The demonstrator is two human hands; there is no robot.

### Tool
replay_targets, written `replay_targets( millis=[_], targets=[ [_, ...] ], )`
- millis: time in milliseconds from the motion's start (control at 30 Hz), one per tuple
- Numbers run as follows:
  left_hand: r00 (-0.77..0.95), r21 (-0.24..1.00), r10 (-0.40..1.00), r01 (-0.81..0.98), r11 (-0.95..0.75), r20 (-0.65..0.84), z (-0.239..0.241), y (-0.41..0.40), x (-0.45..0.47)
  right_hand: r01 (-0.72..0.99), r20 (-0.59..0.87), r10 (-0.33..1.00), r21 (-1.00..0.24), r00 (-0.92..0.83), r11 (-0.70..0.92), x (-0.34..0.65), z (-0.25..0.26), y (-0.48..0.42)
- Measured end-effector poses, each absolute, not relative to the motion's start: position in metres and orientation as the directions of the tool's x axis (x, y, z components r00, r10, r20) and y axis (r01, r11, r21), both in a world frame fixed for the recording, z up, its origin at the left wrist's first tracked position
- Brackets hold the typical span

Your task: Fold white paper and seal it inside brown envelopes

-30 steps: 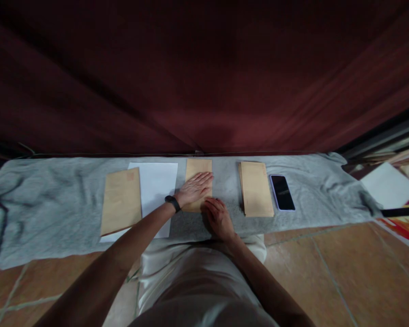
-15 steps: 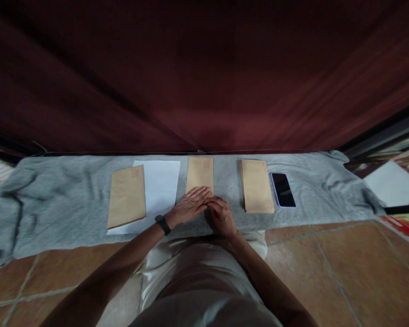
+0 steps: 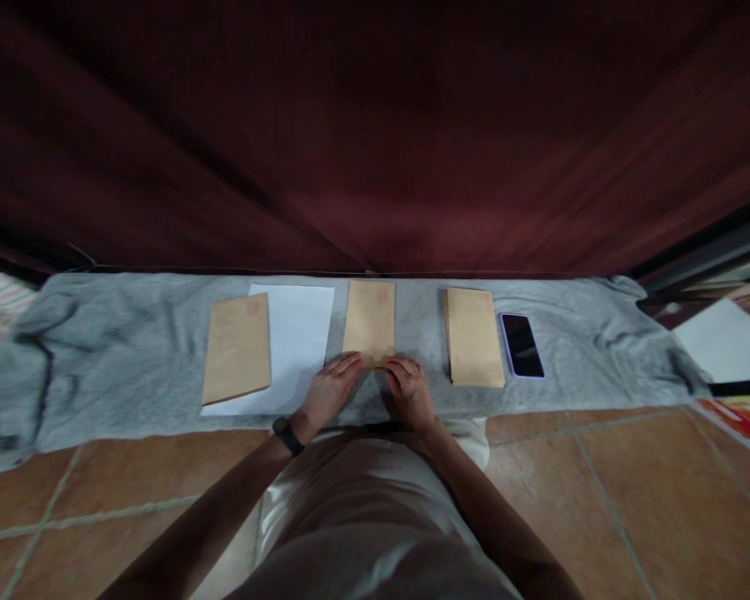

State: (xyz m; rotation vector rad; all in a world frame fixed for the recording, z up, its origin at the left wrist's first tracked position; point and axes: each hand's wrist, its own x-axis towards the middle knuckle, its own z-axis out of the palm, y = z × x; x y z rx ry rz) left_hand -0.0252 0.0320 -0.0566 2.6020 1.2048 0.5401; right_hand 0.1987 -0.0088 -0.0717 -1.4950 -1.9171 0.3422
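Handling the Middle Envelope [image 3: 370,321] at Its Near End: Apparently Partway

The middle envelope lies flat on the grey cloth [image 3: 575,342], about midway between its left and right ends. Its far end sits just beside the far edge of the cloth; its near end points to the near edge. A reddish printed mark [image 3: 383,295] shows at its far right corner.

The left hand [image 3: 328,390] is at the near left corner of the middle envelope, fingers close together and seemingly pinching the edge. The right hand [image 3: 410,392] is at the near right corner, fingers bent and likewise apparently pinching. Thumb placement is not clear on either side.

Toward the left end of the cloth, a brown envelope [image 3: 236,350] partly covers a white sheet [image 3: 300,342]. Toward the right end, an envelope pile [image 3: 475,337] lies with several edges showing, and a phone [image 3: 522,346] lies just beside it.

Progress, as judged: laying the middle envelope flat is done; work at its near end appears unfinished, since both hands are on it. Whether that end is folded or closed cannot be determined. Nor can it be established which of the other envelopes, if any, are finished.
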Motion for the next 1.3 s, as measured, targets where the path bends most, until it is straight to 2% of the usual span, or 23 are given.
replay_targets(
  millis=[333,800,900,1033,1133,1300],
  targets=[
    [0.483,0.397,0.818,0.716,-0.574,0.311,-0.059,0.037,-0.021,0.805,0.288,0.957,-0.557,-0.045,0.205,0.195,-0.066,0.004],
    [0.357,0.498,0.857,0.703,-0.508,0.371,-0.061,0.047,-0.014,0.864,0.282,0.959,-0.48,-0.013,0.153,0.191,-0.063,0.013],
    [0.382,0.431,0.857,0.746,-0.507,0.346,-0.058,0.047,-0.013,0.86,0.295,0.955,-0.48,-0.025,0.171,0.185,-0.061,0.009],
    [0.452,0.274,0.857,0.816,-0.51,0.249,-0.054,0.041,-0.011,0.783,0.333,0.92,-0.508,-0.205,0.358,0.167,-0.058,-0.001],
    [0.507,0.251,0.843,0.805,-0.537,0.18,-0.054,0.033,-0.011,0.751,0.293,0.896,-0.493,-0.333,0.44,0.156,-0.058,-0.008],
    [0.546,0.238,0.828,0.794,-0.56,0.128,-0.06,0.016,-0.015,0.786,0.226,0.897,-0.432,-0.38,0.442,0.157,-0.06,-0.015]
  ],
)
